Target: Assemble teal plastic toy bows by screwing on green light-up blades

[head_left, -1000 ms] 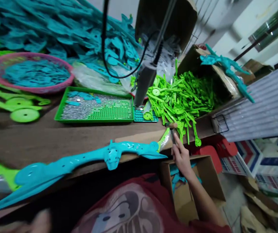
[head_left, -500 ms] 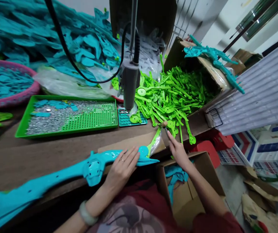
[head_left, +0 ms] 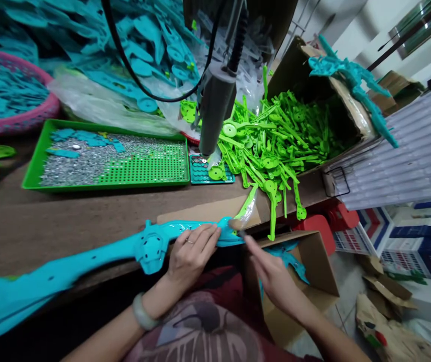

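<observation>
Table [head_left: 68,221] bears a turquoise piece [head_left: 149,251] and green tray [head_left: 155,169], white wall [head_left: 351,30] beyond.

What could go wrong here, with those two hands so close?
The right hand holds a blurred, hammer-like tool close to the left hand's fingertips; a stray knock might catch them. The long blue piece lies along the front edge of the table, so it could slip if not held firmly. A green piece appears to jut over that edge and might get bumped off.
</observation>
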`<state>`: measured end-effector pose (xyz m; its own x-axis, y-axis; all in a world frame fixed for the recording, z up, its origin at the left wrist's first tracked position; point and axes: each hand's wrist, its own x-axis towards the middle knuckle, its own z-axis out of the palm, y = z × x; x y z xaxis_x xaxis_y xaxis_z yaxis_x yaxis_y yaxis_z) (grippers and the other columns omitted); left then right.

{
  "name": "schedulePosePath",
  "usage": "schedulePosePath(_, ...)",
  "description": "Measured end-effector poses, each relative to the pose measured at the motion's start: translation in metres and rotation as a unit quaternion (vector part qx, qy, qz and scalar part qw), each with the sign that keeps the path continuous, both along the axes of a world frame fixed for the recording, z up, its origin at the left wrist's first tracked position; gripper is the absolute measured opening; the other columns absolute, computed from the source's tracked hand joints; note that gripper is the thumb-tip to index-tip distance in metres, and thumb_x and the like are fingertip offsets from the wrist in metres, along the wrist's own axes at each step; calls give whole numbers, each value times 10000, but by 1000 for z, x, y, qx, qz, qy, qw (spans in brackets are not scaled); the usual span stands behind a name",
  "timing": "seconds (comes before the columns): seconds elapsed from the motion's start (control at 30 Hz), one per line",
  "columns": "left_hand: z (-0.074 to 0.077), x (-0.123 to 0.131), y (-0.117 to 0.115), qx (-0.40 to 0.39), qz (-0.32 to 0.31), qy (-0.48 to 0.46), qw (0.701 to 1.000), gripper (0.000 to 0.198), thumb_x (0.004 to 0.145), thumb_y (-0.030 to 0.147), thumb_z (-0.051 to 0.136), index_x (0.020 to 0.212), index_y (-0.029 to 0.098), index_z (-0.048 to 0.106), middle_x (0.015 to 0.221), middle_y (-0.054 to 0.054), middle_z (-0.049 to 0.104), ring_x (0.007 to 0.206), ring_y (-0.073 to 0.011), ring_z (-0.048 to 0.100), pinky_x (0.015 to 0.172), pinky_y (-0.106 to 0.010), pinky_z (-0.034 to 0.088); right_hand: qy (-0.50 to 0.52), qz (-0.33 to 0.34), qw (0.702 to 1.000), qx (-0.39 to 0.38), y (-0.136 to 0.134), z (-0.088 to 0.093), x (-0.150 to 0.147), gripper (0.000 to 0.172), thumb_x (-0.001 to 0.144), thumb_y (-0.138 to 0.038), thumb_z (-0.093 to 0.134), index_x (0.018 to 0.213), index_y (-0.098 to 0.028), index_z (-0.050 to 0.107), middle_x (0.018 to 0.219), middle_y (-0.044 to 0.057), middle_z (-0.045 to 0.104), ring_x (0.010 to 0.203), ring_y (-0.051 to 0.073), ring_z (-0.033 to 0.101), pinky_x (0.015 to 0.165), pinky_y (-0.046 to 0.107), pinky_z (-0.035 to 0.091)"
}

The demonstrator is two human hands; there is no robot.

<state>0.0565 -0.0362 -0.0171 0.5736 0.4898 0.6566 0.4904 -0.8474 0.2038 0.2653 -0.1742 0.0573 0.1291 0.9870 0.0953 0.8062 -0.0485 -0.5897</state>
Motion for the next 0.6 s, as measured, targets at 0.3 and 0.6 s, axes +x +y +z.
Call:
schedulePosePath(0.3, -8, 20, 2, -47, 15, 81, 995, 319, 928, 60, 516, 1215, 118, 643, 1229, -204, 678, 1146, -321, 636, 988, -479, 445, -294, 240, 922, -79, 145, 49, -36, 576, 1026, -184, 362, 1596, -264, 322, 963, 96, 700, 784, 177, 662, 719, 238, 508)
schedulePosePath(0.6, 56, 25, -32, -30, -31, 208, 977, 264, 966, 374, 640, 1191, 235, 652, 1117, -94, 688, 1005, -214, 659, 794, -343, 576, -422, 571, 698, 93, 277, 26, -215, 449, 1010, -139, 399, 1434, -207, 529, 1054, 124, 664, 901, 206, 647, 723, 302, 507)
